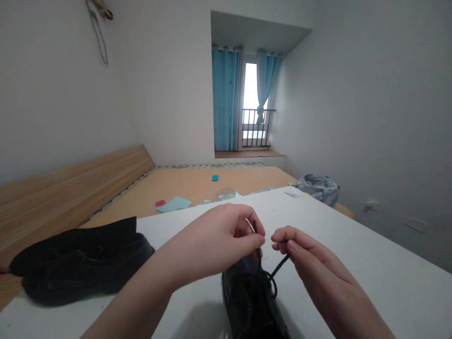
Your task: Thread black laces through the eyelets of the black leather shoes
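"Your left hand [208, 245] is closed, isn't it? You're pinching a strand of black lace [280, 267] between thumb and fingers."

"Yes, and your right hand [310, 266] is closed too, its fingertips drawn together, with the lace running into them. The grip itself is partly hidden."

"Where's your black leather shoe [247, 301]?"

"Right under your hands, upright on the white table [353, 235], cut off by the bottom of your view."

"And the second black shoe [84, 266]?"

"It's off to your left, at the table's edge, well apart from your hands."

"What's beyond the table?"

"You're facing a wooden bed base [197, 186] scattered with paper cards [174, 204], and a grey-blue bag [318, 188] past the table's far corner. Blue curtains [226, 99] frame the balcony door."
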`<state>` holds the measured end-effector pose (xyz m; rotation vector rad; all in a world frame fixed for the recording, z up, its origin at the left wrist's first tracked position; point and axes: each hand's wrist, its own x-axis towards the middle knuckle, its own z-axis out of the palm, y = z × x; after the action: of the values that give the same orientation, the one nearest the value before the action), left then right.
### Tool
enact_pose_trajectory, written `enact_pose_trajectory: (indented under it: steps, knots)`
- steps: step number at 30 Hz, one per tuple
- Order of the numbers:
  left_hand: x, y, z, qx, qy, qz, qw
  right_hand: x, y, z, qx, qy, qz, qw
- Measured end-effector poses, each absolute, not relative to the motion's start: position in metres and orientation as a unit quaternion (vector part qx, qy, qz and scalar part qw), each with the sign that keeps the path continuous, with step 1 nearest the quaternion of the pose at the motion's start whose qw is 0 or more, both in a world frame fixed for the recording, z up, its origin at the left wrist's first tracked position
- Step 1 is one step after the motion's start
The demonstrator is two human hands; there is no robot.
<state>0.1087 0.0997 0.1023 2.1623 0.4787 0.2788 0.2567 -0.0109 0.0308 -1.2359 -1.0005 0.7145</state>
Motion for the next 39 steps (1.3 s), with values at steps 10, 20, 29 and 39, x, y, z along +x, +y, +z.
enact_pose_trajectory:
  steps: [10,20,29,39]
  knots:
    - [0.120,0.097,0.099,0.889,0.183,0.262,0.328,0.251,0.000,0.034,-0.423,-0.300,0.444,0.730]
    - [0.124,0.094,0.100,0.874,0.178,0.254,0.374,0.250,0.003,0.036,-0.519,-0.431,0.354,0.648]
    - [0.124,0.095,0.099,0.870,0.210,0.254,0.367,0.252,0.004,0.033,-0.539,-0.446,0.318,0.640]
    - [0.126,0.093,0.099,0.854,0.214,0.265,0.393,0.250,0.003,0.032,-0.529,-0.465,0.332,0.627]
